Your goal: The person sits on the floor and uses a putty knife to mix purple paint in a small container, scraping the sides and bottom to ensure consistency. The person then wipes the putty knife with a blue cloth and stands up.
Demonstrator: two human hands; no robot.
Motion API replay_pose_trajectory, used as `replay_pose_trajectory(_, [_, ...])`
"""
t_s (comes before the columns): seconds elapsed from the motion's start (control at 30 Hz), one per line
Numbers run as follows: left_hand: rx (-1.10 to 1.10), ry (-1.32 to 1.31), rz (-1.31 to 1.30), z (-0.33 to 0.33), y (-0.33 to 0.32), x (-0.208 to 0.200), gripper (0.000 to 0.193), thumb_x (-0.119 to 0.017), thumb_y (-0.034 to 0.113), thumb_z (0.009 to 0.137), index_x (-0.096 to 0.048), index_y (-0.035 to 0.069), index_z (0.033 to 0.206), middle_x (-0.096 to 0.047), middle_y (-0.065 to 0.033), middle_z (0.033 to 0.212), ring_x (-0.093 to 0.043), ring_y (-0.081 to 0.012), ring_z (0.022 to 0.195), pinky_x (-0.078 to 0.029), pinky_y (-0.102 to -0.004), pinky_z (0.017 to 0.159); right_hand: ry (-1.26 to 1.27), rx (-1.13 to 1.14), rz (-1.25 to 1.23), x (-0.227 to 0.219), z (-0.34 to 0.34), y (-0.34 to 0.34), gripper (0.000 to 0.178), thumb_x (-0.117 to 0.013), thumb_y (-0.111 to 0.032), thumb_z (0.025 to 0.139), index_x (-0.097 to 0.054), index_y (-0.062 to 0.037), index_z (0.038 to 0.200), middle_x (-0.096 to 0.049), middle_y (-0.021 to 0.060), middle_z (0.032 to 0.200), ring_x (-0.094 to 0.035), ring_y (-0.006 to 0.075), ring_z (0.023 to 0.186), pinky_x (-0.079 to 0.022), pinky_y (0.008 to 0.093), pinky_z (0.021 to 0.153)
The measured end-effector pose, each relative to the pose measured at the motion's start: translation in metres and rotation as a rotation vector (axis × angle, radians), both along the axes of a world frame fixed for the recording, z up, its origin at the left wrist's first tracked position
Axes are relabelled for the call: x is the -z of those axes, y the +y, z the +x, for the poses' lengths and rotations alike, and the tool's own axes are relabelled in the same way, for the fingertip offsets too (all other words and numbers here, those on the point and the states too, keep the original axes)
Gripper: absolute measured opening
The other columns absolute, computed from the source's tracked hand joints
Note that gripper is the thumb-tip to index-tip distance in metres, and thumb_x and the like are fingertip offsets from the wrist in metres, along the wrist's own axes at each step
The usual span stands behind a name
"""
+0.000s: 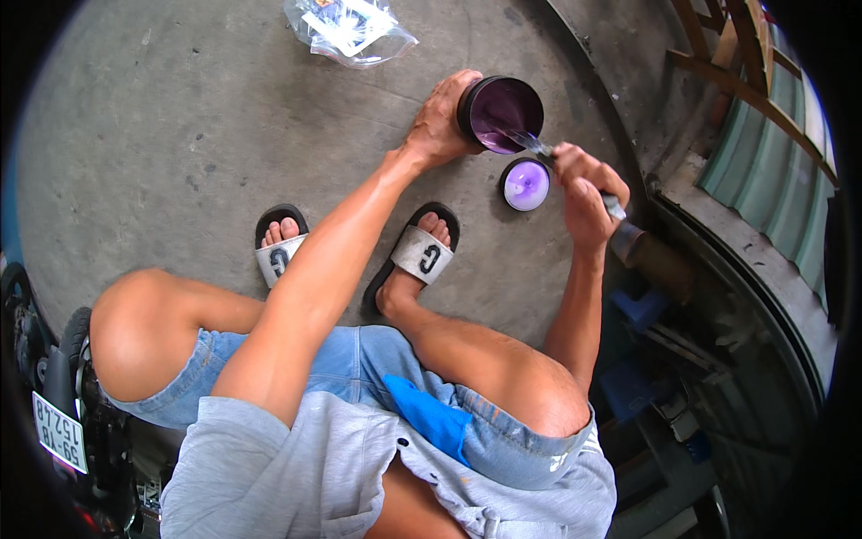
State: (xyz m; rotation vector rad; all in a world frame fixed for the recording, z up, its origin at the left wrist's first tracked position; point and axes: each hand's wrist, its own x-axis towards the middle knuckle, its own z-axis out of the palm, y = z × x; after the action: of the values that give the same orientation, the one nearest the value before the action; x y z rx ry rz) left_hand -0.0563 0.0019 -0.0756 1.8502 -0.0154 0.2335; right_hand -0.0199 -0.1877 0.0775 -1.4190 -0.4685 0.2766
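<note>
Across the wearer's lap showed a piece of bright blue cloth [431, 418], against faded denim shorts [332, 355]. Just beyond the knees, two sandals [422, 256] with pale straps stood on the concrete floor [215, 171].

Farther out, the right hand [588, 187] was closed, its fingers curled round the handle of a slim tool [532, 142], whose tip reached into a black tub [463, 112]. Whether that tip was a brush or a blade could not be told. Near the tub, toward the feet, lay a shallow black-rimmed piece [526, 185], lilac inside, perhaps the lid. The left hand [443, 126] was partly closed, wrapped round the tub's left side, and the open mouth tilted toward the wearer, showing purple contents [503, 110].

The step in hand looked like stirring or scooping those contents. A next move of that kind would call for a firm left grip and a light right wrist, so that nothing slopped over the rim.

Beyond the hands lay a clear plastic bag [355, 31].
</note>
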Motion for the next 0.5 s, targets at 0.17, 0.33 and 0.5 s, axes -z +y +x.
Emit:
replay_pose_trajectory(0.17, [-0.006,-0.029,0.019,0.001,0.002,0.001,0.1,-0.095,0.02,0.055,-0.041,0.006,0.139,-0.05,-0.0157,0.138,-0.049,-0.0355,0.131,-0.042,-0.0425,0.11,-0.064,-0.069,-0.058,-0.02,0.005,-0.003,0.029,-0.066,-0.006,0.078,-0.041,-0.0045,0.064,-0.05,0.0083,0.063,-0.052,0.0218,0.066,-0.047,0.0454,0.084])
replay_pose_trajectory(0.33, [-0.002,-0.052,0.022,0.002,0.002,0.001,0.101,-0.095,0.02,0.055,-0.041,0.006,0.139,-0.05,-0.0158,0.138,-0.048,-0.036,0.131,-0.041,-0.0426,0.111,-0.008,-0.042,-0.011,-0.022,0.009,0.002,0.023,-0.066,-0.01,0.08,-0.046,-0.0028,0.072,-0.052,0.0094,0.072,-0.052,0.022,0.075,-0.045,0.0441,0.088])
replay_pose_trajectory(0.5, [-0.007,-0.057,0.005,0.002,0.001,0.003,0.095,-0.092,0.021,0.056,-0.042,0.007,0.136,-0.052,-0.0168,0.136,-0.048,-0.0367,0.13,-0.04,-0.0437,0.111,0.047,0.082,0.075,-0.025,0.016,0.032,0.008,-0.059,-0.005,0.089,-0.053,0.0008,0.089,-0.053,0.0107,0.089,-0.053,0.0243,0.089,-0.044,0.0464,0.095])
